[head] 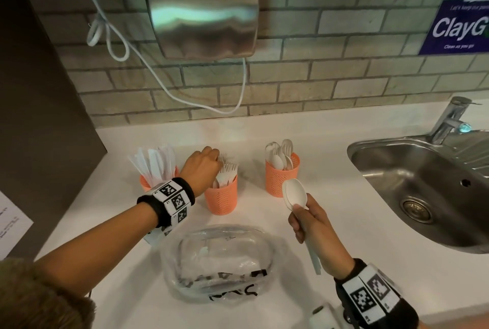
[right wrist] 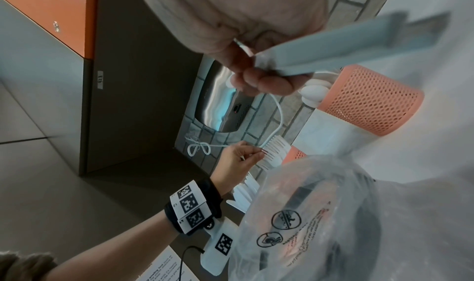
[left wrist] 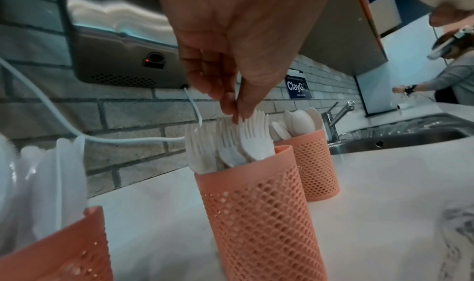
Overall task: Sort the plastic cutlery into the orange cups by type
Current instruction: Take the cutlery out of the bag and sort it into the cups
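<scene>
Left hand [head: 205, 167]: at 11 o'clock on the desk [head: 330, 212], over the fork cup [head: 221, 197]; fingers [left wrist: 232, 105] pinched together on the tine tips of one fork [left wrist: 252, 137] standing in that cup.
Right hand [head: 316, 225]: at 4 o'clock; fingers curled tight round the handles of the spoons [head: 294, 194], bowls up. Looks like more than one handle in the grip; count cannot be told.
Knife cup [head: 148, 183]: 10 o'clock, white knives [head: 156, 160] standing in it, blades up.
Spoon cup [head: 281, 176]: 1 o'clock, just beyond the right hand, part filled.
Plastic bag [head: 219, 260]: 6 o'clock, clear, crumpled; contents unclear.
Sink [head: 412, 185]: 3 o'clock, steel, well apart from the cups.
Handling, judged: cutlery very light, thin, stiff with some flex; smooth, so pieces held together may slide on one another. Tines likely snap if bent.
Where to hold, judged: mid-handle, thumb across the flat face; lower handle-first into the spoon cup.
Cups, judged: light perforated plastic, tall and narrow; likely to tip if nudged sideways. Enter from straight above.
Risk, judged: handle end catching a mesh hole or the spoons already in there.
</scene>
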### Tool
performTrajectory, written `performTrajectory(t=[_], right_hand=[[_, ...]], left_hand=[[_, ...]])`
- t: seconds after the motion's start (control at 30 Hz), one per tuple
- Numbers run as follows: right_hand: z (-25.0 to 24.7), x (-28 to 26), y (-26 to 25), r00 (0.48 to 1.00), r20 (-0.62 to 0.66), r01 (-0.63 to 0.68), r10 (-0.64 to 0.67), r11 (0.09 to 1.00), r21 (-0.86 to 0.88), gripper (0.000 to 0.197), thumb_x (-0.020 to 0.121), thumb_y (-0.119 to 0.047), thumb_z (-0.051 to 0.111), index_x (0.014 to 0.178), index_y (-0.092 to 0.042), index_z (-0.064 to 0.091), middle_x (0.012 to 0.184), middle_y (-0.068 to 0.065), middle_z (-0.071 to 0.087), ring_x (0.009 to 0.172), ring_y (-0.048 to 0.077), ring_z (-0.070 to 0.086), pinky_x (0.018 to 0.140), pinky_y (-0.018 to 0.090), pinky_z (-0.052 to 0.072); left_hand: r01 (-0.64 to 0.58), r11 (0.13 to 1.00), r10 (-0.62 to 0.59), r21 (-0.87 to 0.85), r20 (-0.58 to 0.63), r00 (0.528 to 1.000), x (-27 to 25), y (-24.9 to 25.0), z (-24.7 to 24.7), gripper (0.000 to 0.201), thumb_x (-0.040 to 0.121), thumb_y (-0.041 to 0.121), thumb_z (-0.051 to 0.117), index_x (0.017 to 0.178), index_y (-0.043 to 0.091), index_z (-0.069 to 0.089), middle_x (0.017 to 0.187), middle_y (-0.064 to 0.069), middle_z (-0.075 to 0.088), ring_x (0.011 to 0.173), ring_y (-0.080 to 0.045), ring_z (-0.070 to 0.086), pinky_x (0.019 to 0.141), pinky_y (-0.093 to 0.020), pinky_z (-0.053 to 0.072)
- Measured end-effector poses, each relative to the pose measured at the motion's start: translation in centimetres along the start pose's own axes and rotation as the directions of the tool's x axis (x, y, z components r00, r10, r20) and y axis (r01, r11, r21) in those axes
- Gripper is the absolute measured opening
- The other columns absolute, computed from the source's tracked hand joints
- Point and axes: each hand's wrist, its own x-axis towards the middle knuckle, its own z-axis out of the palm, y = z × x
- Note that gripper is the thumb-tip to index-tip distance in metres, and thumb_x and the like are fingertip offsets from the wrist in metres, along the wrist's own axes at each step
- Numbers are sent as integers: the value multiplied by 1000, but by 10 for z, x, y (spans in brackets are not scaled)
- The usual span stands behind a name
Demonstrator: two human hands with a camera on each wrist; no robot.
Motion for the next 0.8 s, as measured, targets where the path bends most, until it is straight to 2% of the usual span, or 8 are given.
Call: performTrajectory(t=[0.13, 0.23, 0.33, 0.43, 0.57, 0.63, 0.7, 0.8], right_hand=[[-1, 0, -2, 999, -25, -44, 46, 996, 76, 17, 96, -4, 32, 98, -10, 48, 53, 1, 35, 39, 2, 30, 39, 14, 21], [-2, 2, -3, 998, -32, -48, 51, 995, 90, 19, 96, -4, 32, 98, -12, 49, 53, 1, 35, 38, 2, 30, 39, 14, 21], [-1, 4, -4, 999, -23, -38, 41, 995, 97, 23, 96, -4, 32, 99, -17, 50, 54, 1, 35, 39, 2, 30, 40, 16, 21], [1, 5, -5, 1000, -20, -21, 23, 995, 101, 27, 96, -3, 30, 100, -19, 51, 53, 0, 37, 41, 3, 31, 39, 16, 23], [1, 8, -2, 1000, -16, 8, -6, 997, 76, 27, 94, 0, 27, 101, -12, 50, 56, 2, 40, 42, 5, 35, 41, 17, 30], [0, 11, -2, 999, -21, 33, -32, 997, 66, 25, 93, 2, 27, 103, -7, 49, 58, 3, 42, 44, 7, 37, 45, 17, 34], [-5, 17, -6, 998, -29, 60, -58, 995, 85, 27, 93, 4, 27, 104, -7, 49, 61, 5, 45, 48, 9, 40, 48, 15, 36], [-19, 33, -18, 992, -64, 119, -112, 986, 115, 29, 93, 7, 27, 108, -6, 48, 69, 10, 52, 51, 5, 51, 51, 13, 42]], left_hand=[[38, 995, -35, 96, -27, 999, -6, 0, 3, 33, 37, 14, 87, 66, 14, 72, 77, -4, 64, 68, -22, 60, 54, -28, 46], [56, 998, -56, 15, -46, 997, -10, 4, 9, 64, 47, 16, 86, 107, 4, 67, 110, -16, 66, 95, -29, 65, 73, -36, 55], [-23, 995, 33, -92, 103, 994, -15, 11, 15, 69, 95, 32, 46, 148, 5, 12, 157, -15, 10, 145, -27, 15, 117, -41, 15], [39, 982, 9, -187, 253, 968, -18, 8, 20, 74, 97, 47, 27, 147, 8, -12, 157, -9, -13, 146, -20, -6, 118, -36, 0], [78, 952, 16, -296, 302, 953, -16, -1, 20, 100, 69, 73, 0, 147, 12, -14, 158, -6, -12, 146, -19, -6, 118, -38, 2], [118, 905, -10, -409, 258, 966, -17, -4, 7, 93, 79, 71, 12, 147, 13, -14, 158, -5, -11, 146, -19, -5, 118, -38, 4], [132, 819, -59, -558, 147, 987, -19, -12, -13, 78, 95, 51, 33, 148, 13, -10, 158, -5, -6, 146, -18, -1, 118, -32, 5], [76, 728, -124, -682, -21, 992, -40, -29, -63, 68, 94, 39, 42, 149, 14, 11, 156, -3, 21, 142, -14, 24, 112, -19, 16]])
